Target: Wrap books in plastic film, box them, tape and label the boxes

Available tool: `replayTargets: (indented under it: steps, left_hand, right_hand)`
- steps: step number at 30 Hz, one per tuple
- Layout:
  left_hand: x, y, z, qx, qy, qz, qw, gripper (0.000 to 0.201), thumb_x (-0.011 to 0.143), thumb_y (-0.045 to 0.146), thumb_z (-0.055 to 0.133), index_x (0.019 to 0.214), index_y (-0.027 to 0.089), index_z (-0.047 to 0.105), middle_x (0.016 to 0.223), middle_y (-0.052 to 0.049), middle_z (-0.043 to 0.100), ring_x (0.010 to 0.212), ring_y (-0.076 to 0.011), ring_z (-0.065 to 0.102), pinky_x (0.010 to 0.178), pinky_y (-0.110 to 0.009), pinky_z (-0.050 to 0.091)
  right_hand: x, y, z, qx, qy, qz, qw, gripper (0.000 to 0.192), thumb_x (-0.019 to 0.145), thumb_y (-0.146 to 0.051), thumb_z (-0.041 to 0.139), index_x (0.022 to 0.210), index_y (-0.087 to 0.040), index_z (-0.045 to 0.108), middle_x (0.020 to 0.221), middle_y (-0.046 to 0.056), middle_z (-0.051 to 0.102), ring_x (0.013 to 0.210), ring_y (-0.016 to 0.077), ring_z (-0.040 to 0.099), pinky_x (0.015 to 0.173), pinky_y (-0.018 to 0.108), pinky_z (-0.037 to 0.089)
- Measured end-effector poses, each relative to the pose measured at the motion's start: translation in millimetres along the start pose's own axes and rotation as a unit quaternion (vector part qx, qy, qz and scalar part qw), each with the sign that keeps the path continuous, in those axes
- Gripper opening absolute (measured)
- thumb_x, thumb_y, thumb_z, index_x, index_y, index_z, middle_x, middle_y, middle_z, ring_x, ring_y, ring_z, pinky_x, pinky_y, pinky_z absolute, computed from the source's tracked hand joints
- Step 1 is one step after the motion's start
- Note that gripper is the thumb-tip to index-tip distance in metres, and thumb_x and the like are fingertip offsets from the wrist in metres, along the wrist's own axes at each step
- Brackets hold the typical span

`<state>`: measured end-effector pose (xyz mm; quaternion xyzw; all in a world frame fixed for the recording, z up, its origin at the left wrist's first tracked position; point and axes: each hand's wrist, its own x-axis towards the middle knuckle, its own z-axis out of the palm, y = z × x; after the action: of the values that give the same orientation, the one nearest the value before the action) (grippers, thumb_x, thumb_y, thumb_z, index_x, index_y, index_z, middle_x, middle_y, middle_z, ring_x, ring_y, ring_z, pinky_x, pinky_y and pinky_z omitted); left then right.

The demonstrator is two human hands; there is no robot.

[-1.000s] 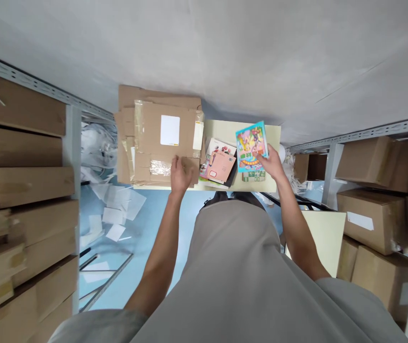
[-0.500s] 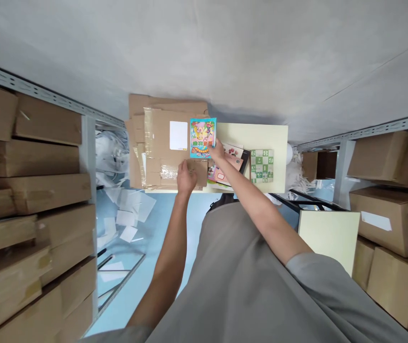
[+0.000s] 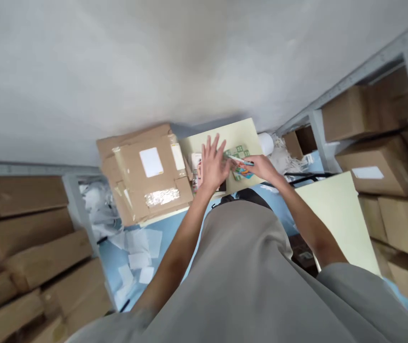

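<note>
My right hand [image 3: 263, 167] grips a thin colourful booklet [image 3: 240, 163], seen almost edge-on, low over a pale yellow table [image 3: 221, 134]. A green checkered booklet [image 3: 239, 151] lies on the table just behind it. With its fingers spread and nothing in it, my left hand [image 3: 213, 164] hovers above a small pile of pink and white booklets [image 3: 196, 167], right beside the held booklet. The pile is mostly hidden by that hand.
A stack of flattened cardboard boxes [image 3: 147, 178] with a white label covers the table's left end. Metal shelves hold brown cartons at left [image 3: 25, 228] and right [image 3: 379, 157]. Paper scraps [image 3: 137, 252] litter the blue floor. A second pale tabletop [image 3: 336, 214] stands at right.
My right hand brought the colourful booklet back from over the cardboard stack to the table's right part. My left hand left the cardboard and opened over the booklets. The view tilted.
</note>
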<state>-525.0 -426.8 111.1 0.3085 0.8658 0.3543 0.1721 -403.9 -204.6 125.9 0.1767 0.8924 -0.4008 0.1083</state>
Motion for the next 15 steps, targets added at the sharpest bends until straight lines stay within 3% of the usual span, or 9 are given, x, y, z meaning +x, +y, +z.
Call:
replayTargets:
  steps: [3,5,7,9,11,13,15]
  left_hand:
    - [25,56,39.3,-0.047,-0.173,0.123,0.976,0.043,0.107,0.027,0.069,0.149,0.021,0.077,0.159,-0.013,0.075,0.167,-0.0404,0.054,0.149,-0.071,0.016]
    - [32,85,71.4,-0.085,-0.257,0.162,0.949,0.028,0.106,0.026,0.068,0.128,0.021,0.086,0.134,-0.010,0.086,0.142,-0.0356,0.075,0.146,-0.063,0.030]
    - [31,112,104.4,-0.149,-0.297,0.158,0.930,0.022,0.105,0.032,0.072,0.114,0.021,0.088,0.118,-0.009,0.088,0.122,-0.0325,0.082,0.132,-0.054,0.051]
    - [25,141,134.2,-0.251,-0.326,0.116,0.904,0.030,0.101,0.048,0.079,0.104,0.020,0.087,0.106,-0.008,0.088,0.106,-0.0306,0.082,0.106,-0.045,0.064]
    - [13,172,158.0,-0.353,-0.356,0.055,0.864,0.047,0.091,0.066,0.088,0.097,0.019,0.086,0.096,-0.007,0.087,0.093,-0.0277,0.080,0.088,-0.038,0.065]
    - [-1,203,175.2,-0.413,-0.372,0.003,0.831,0.058,0.080,0.074,0.096,0.094,0.018,0.085,0.090,-0.006,0.085,0.089,-0.0258,0.079,0.081,-0.036,0.064]
    - [-15,232,188.9,-0.430,-0.375,-0.023,0.821,0.062,0.071,0.074,0.102,0.091,0.019,0.086,0.086,-0.006,0.084,0.087,-0.0248,0.078,0.080,-0.035,0.064]
  right_hand:
    - [-70,27,-50,-0.055,0.059,0.062,0.995,0.013,0.101,-0.039,0.086,0.104,-0.028,0.092,0.096,0.003,0.089,0.101,0.0335,0.084,0.096,0.040,0.062]
    - [-119,41,-69,-0.072,0.143,0.104,0.982,0.022,0.102,-0.042,0.087,0.120,-0.029,0.091,0.113,0.006,0.090,0.114,0.0367,0.083,0.107,0.047,0.063]
    - [-168,52,-78,-0.082,0.276,0.144,0.947,0.046,0.102,-0.047,0.089,0.144,-0.028,0.082,0.137,0.011,0.085,0.134,0.0405,0.077,0.120,0.056,0.060]
    - [-217,59,-77,-0.089,0.421,0.182,0.884,0.065,0.103,-0.054,0.087,0.159,-0.026,0.071,0.155,0.015,0.077,0.148,0.0415,0.069,0.127,0.062,0.056]
    - [-260,62,-66,-0.083,0.534,0.212,0.814,0.059,0.109,-0.054,0.078,0.160,-0.025,0.070,0.156,0.016,0.076,0.147,0.0386,0.069,0.126,0.062,0.058]
    - [-293,61,-50,-0.060,0.597,0.221,0.769,0.039,0.116,-0.048,0.069,0.146,-0.026,0.079,0.141,0.015,0.082,0.133,0.0342,0.078,0.117,0.057,0.065]
    - [-314,62,-36,-0.031,0.619,0.213,0.755,0.028,0.117,-0.041,0.066,0.129,-0.027,0.087,0.127,0.013,0.087,0.119,0.0312,0.083,0.111,0.052,0.069]
